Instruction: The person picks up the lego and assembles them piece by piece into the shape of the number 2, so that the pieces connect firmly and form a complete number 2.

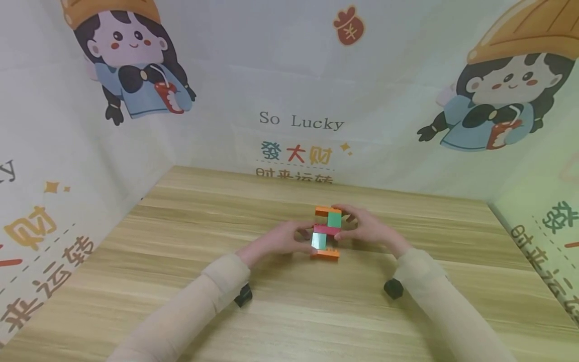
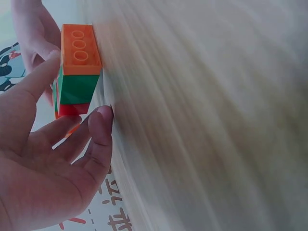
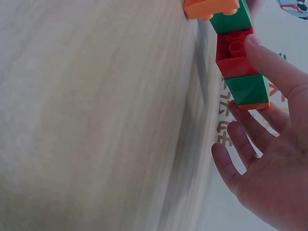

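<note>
A stack of toy building bricks (image 1: pixel 326 230) lies on the table between both hands. From near to far it runs orange, green, red, green, orange, in a staggered S-like shape. My left hand (image 1: pixel 286 238) grips its near left part, the thumb by the near orange brick (image 2: pixel 81 48) and a fingertip by the red brick (image 2: pixel 74 109). The right hand (image 1: pixel 368 227) holds the far part from the right. Its thumb presses on the red brick (image 3: pixel 236 53), and its fingers reach the far orange brick (image 3: pixel 254 106), past a green brick (image 3: pixel 248 90).
The wood-grain table (image 1: pixel 289 311) is bounded at the back and sides by a white printed cloth (image 1: pixel 289 75). A black object (image 1: pixel 244 295) shows beside the left cuff, and another black object (image 1: pixel 393 288) beside the right cuff.
</note>
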`<state>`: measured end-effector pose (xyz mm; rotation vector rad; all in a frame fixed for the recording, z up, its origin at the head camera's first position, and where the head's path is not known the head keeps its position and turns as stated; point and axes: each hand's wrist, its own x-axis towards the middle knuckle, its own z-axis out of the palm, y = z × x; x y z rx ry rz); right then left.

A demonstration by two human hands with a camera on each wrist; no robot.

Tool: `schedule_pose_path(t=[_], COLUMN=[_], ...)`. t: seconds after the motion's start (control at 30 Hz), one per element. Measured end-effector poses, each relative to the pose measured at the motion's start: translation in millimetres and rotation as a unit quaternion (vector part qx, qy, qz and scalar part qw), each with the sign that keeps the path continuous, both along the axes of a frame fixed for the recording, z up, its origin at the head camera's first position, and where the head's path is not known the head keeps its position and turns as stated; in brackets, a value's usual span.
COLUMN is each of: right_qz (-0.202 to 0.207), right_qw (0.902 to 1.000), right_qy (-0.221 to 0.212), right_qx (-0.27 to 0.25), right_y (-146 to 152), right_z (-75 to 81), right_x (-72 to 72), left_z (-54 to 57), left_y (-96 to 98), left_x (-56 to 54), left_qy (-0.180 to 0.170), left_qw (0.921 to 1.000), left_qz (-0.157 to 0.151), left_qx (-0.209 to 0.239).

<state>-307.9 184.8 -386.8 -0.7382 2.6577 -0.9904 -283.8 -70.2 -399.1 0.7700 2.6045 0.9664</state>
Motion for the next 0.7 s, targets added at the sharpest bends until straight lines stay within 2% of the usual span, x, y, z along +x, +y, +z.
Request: schedule_pose_path(t=[0.2, 0.43, 0.7], right_qz=[-0.016, 0.021, 0.026], right_qw=[0.9995, 0.9997, 0.9991], right_qy=[-0.028, -0.011, -0.02], right_qx=[-0.003, -0.004, -0.027], right_y=[-0.4, -0.2, 1.7], right_z=[-4.2, -6.2, -9.5], right_x=[0.0, 1.7, 4.5], left_z=[-0.1, 0.0, 2.5], left_y=[-1.6, -1.7, -2.2], left_x=[1.9, 2.6, 4.6], left_qy=[-0.004, -0.002, -0.014], left_qw=[0.9999, 0.9999, 0.9998], left_qz=[0.005, -0.009, -0.013], left_qx=[-0.013, -0.011, -0.005])
